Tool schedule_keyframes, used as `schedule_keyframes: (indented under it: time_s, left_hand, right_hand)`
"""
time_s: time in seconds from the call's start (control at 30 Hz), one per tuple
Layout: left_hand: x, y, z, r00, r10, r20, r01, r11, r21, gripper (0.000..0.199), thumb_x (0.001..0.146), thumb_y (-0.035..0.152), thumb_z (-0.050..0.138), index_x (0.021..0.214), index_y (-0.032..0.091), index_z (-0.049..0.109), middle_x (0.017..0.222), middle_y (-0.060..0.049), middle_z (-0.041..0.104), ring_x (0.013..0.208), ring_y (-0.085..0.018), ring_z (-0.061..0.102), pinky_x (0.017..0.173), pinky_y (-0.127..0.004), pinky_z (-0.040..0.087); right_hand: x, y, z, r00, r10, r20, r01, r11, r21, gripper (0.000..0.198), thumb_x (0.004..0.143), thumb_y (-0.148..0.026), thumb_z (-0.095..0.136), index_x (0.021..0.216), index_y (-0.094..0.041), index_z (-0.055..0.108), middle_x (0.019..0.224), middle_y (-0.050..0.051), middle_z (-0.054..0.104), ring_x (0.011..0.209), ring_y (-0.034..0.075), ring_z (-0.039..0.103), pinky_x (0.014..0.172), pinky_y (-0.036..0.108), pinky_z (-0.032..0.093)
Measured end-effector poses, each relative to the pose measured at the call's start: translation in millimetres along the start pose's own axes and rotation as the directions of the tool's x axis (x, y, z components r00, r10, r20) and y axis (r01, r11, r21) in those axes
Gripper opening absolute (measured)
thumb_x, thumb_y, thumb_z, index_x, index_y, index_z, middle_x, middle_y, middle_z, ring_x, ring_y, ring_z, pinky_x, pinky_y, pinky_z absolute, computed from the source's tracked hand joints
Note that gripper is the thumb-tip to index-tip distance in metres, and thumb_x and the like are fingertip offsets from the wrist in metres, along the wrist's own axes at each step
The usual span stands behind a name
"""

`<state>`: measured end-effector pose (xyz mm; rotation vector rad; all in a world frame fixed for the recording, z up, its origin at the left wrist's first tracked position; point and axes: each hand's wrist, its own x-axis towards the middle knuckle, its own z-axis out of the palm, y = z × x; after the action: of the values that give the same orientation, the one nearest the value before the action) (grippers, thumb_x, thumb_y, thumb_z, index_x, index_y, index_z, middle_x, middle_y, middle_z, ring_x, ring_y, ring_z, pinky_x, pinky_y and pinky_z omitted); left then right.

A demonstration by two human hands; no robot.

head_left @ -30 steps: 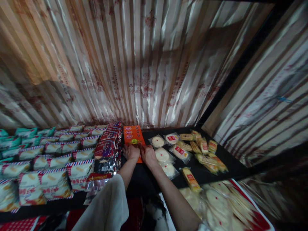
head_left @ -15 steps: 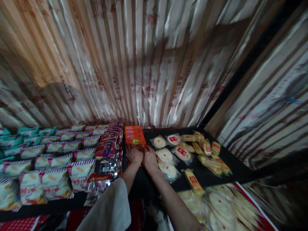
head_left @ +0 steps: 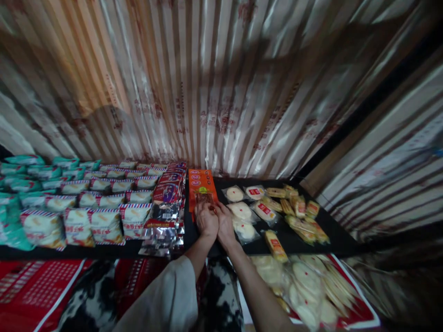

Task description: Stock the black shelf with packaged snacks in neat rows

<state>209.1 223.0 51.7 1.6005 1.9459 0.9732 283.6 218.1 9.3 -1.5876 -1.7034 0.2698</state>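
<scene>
An orange snack packet (head_left: 202, 183) with a clear window showing brown sticks lies on the black tabletop, its top end toward the back curtain. My left hand (head_left: 207, 220) is closed over its lower left part, fingers curled against the packet. Right beside it, touching it, my right hand (head_left: 224, 225) is closed at the packet's lower right edge. The packet's lower end is hidden under both hands. A stack of dark red packets (head_left: 166, 196) stands just left of my hands. Round white flatbreads in clear bags (head_left: 241, 212) lie close by on the right.
Rows of white snack bags (head_left: 104, 226) and green bags (head_left: 26, 184) fill the left. Yellow wrapped pastries (head_left: 306, 228) lie at the right on the black cloth (head_left: 332, 226). Below are a red basket (head_left: 38, 281) and a red-edged box (head_left: 367, 316) of bagged flatbreads. A striped curtain (head_left: 204, 106) hangs behind.
The view has shifted, so the table's goods sit differently in frame. My left hand has drawn toward the packet's lower end, uncovering more of its window; both hands are closer together.
</scene>
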Motion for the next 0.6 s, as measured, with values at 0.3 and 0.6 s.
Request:
schedule_keyframes:
  time_s: [0.3,0.6]
  left_hand:
    - [-89,-52,-33,0.997,0.01,0.074,0.009,0.967,-0.253,0.032,0.074,0.004,0.041,0.095,0.017,0.061,0.101,-0.007,0.062,0.096,-0.016,0.057,0.09,-0.027,0.044]
    - [-148,-132,-82,0.957,-0.086,0.277,0.112,0.99,-0.08,0.031,0.078,0.005,0.036,0.096,0.017,0.058,0.099,-0.006,0.063,0.097,-0.013,0.057,0.089,-0.022,0.042]
  right_hand:
    - [-97,-32,-6,0.995,-0.048,0.09,0.05,0.998,-0.023,0.039,0.081,-0.021,0.041,0.115,-0.012,0.059,0.119,0.014,0.058,0.11,0.022,0.052,0.097,0.04,0.043]
    - [-166,-88,8,0.9,0.015,0.435,0.051,0.989,-0.14,0.032,0.085,-0.022,0.039,0.104,-0.014,0.064,0.107,0.012,0.065,0.101,0.021,0.058,0.091,0.033,0.045]
